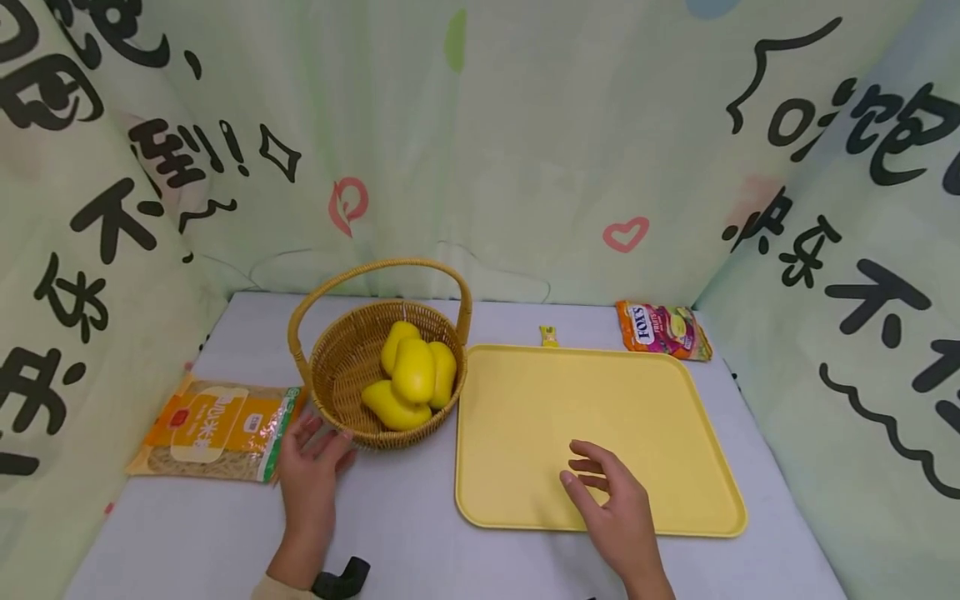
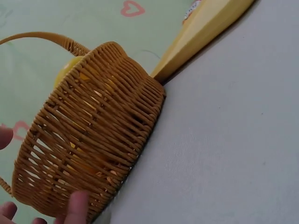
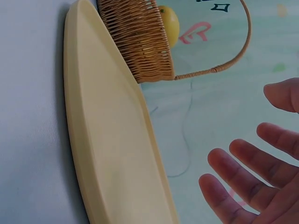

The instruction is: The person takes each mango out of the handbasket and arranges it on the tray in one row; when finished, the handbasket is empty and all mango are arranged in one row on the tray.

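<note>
A brown wicker basket [image 1: 345,367] with a tall arched handle stands left of the middle, holding several smooth yellow mango-shaped fruits [image 1: 414,371]. My left hand [image 1: 311,462] is at the basket's near left side, its fingers loosely bent; whether they touch the weave I cannot tell. In the left wrist view a fingertip [image 2: 78,205] shows in front of the wicker wall. Over the near part of a yellow tray [image 1: 525,400], my right hand [image 1: 617,508] hovers with nothing in it. Its fingers [image 3: 243,179] are spread and relaxed in the right wrist view.
An orange-and-clear food bag [image 1: 217,429] lies left of the basket. Behind the tray are a small yellow packet [image 1: 549,336] and a purple-orange FOX'S candy bag [image 1: 663,331]. Printed curtains [image 1: 525,167] enclose the white table [image 1: 420,533] at the back and sides.
</note>
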Tool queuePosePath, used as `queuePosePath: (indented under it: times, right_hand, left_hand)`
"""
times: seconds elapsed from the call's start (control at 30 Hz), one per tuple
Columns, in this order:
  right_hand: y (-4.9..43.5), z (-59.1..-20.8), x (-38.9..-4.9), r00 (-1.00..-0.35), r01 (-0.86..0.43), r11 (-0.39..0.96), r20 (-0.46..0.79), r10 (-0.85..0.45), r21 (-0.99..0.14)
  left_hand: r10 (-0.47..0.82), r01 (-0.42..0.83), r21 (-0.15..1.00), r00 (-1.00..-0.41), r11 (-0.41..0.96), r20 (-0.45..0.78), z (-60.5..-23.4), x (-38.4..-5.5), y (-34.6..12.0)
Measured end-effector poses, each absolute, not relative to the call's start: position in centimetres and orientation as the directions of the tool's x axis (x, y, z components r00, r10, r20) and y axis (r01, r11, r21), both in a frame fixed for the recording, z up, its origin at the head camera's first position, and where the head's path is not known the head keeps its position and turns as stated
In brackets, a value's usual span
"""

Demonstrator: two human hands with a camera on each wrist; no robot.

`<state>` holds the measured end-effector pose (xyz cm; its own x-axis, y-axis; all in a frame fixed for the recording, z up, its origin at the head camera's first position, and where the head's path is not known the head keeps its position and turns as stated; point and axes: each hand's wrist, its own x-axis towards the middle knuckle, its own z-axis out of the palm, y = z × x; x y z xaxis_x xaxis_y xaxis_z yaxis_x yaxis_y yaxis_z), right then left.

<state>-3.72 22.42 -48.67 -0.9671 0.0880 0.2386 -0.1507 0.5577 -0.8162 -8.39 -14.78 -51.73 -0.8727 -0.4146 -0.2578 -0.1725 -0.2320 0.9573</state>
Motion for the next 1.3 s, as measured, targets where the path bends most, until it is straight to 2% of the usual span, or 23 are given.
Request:
queuePosePath:
  times: [0.17, 0.33, 0.73, 0.9, 1.13, 1.3]
  right_hand:
    - [22.4, -48.6, -3.9, -0.973, -0.139, 0.564, 0.219, 0.076, -0.814]
    - [22.3, -48.6, -4.0, -0.979, -0.133, 0.567, 0.196, 0.052, -0.813]
    - [22.0, -48.1, -5.1, -0.989, -0.114, 0.633, 0.147, 0.000, -0.766]
    - [20.6, -46.9, -6.9, -0.991, -0.129, 0.622, 0.120, -0.056, -0.772]
    - [15.9, -44.1, -10.6, -0.984, -0.155, 0.586, 0.072, -0.162, -0.795]
    - [12.8, -42.5, -13.1, -0.967, -0.217, 0.626, 0.078, -0.242, -0.749]
  left_hand:
    - [-0.325, -0.160, 0.937, -0.909, -0.309, -0.262, -52.0, -8.8, -15.4]
    - [-0.305, -0.117, 0.936, -0.925, -0.332, -0.224, -52.3, -9.1, -15.2]
    - [-0.306, -0.119, 0.950, -0.929, -0.287, -0.208, -53.2, -9.5, -14.7]
    - [-0.321, -0.124, 0.955, -0.923, -0.270, -0.211, -53.3, -9.5, -14.6]
    - [-0.322, -0.121, 0.953, -0.923, -0.278, -0.211, -53.1, -9.3, -14.6]
    - [-0.310, -0.124, 0.952, -0.927, -0.279, -0.211, -53.1, -9.3, -14.5]
